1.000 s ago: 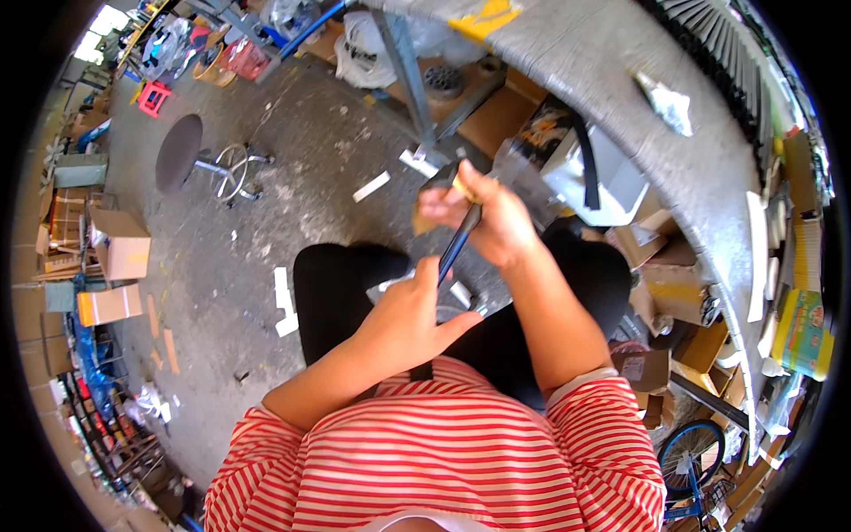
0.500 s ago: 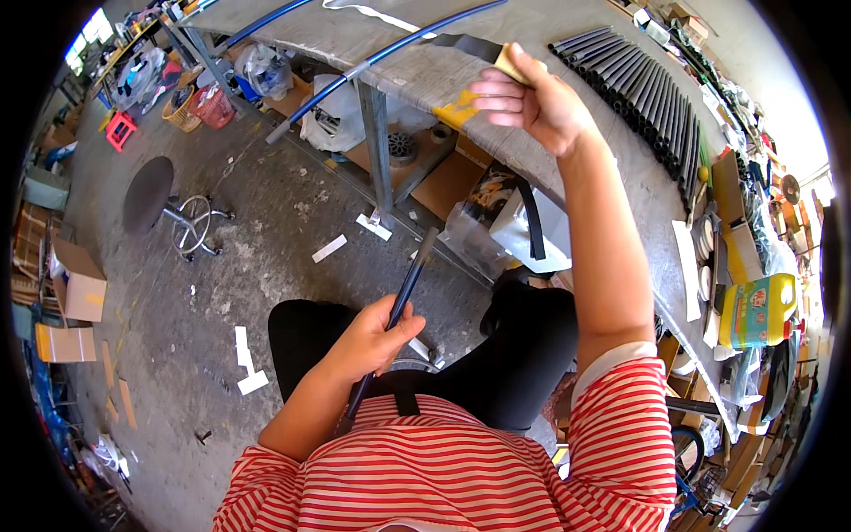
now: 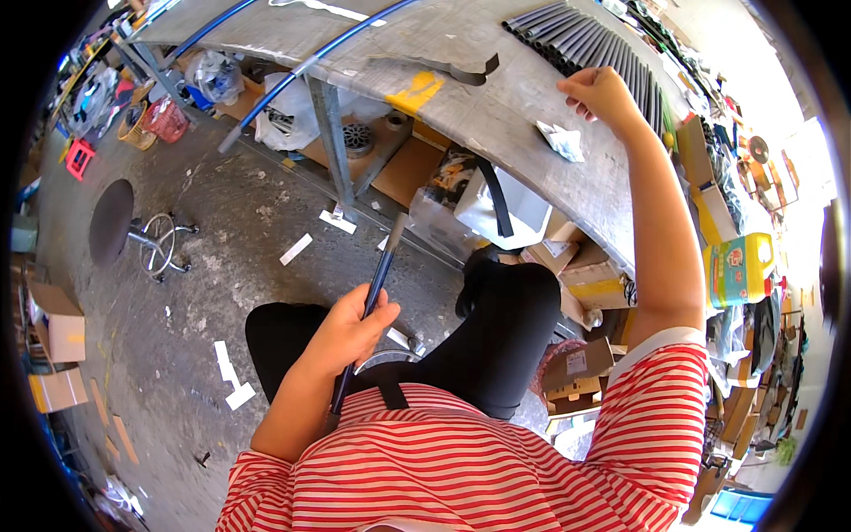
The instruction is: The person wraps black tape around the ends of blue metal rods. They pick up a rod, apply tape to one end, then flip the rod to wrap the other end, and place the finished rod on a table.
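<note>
- Left hand (image 3: 352, 330): fingers wrapped round a dark tube (image 3: 382, 269), thumb lying along its near side; firm grip, no gap seen.
- Right hand (image 3: 603, 99): raised over the table (image 3: 505, 111), fingers bent inward and thumb close to the forefinger. No object visible in it; cannot tell whether the fingertips meet.
- Tube position: slanted in front of the body, above the lap; grey upper end tipped away from the wearer and toward the right, lower end against the striped shirt (image 3: 461, 461).
- Nearest the right hand: row of dark tubes (image 3: 581, 44), laid side by side, just beyond it; crumpled white wrapper (image 3: 560, 142) on the tabletop, near and slightly left.
- Dark strip (image 3: 468, 78): on the table, left of the right hand and apart from it, one end bent up.
- Yellow patch (image 3: 415, 92): at the table's near edge, left of the strip.
- Long blue tube (image 3: 344, 43): lies across the table edge, one grey end overhanging the floor.
- Under the table: white container (image 3: 523, 213) with a black strap (image 3: 499, 199) across it.
- Floor: white paper strip (image 3: 296, 249); round-seated stool (image 3: 111, 223) tipped on its side, at left.
- Far right: yellow jug (image 3: 740, 269), beyond the right forearm.
</note>
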Tool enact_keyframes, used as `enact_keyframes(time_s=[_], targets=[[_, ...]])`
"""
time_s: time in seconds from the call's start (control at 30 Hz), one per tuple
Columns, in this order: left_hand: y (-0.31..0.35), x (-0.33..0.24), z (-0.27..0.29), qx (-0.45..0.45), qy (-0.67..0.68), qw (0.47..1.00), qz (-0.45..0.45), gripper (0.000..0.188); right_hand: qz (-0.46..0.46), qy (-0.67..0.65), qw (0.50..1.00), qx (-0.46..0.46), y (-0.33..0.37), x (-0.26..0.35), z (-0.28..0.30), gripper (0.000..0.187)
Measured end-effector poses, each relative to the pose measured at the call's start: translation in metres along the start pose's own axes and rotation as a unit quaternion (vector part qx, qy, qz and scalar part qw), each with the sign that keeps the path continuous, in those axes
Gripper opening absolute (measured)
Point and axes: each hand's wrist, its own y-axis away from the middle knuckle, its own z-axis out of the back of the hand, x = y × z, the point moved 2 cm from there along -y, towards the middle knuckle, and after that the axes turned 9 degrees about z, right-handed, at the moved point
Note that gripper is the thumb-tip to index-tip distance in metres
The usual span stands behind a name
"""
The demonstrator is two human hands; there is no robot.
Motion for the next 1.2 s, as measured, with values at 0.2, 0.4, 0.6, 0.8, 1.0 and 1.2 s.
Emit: enact_keyframes(time_s=[0.2, 0.4, 0.6, 0.8, 1.0, 1.2], targets=[[-0.003, -0.002, -0.008, 0.005, -0.028, 1.000, -0.006, 0.014, 0.157, 0.148, 0.974, 0.072, 0.052, -0.024, -0.022, 0.019], [0.002, 0.004, -0.013, -0.016, -0.044, 0.999, 0.004, 0.018, 0.203, -0.150, 0.968, -0.011, 0.091, 0.041, -0.075, 0.023], [0.005, 0.005, -0.026, 0.005, -0.056, 0.998, -0.010, 0.023, 0.520, 0.033, 0.848, 0.096, 0.160, 0.111, -0.146, 0.017], [0.012, 0.015, -0.026, 0.009, -0.050, 0.999, -0.007, 0.026, 0.573, 0.118, 0.802, 0.120, 0.172, 0.118, -0.150, 0.016], [0.020, 0.012, -0.040, 0.049, -0.037, 0.998, -0.006, 0.026, 0.628, 0.221, 0.734, 0.135, 0.164, 0.119, -0.160, 0.013], [0.027, 0.013, -0.046, 0.079, 0.085, 0.992, 0.051, 0.022, 0.714, 0.131, 0.687, 0.014, 0.146, 0.102, -0.163, 0.016]])
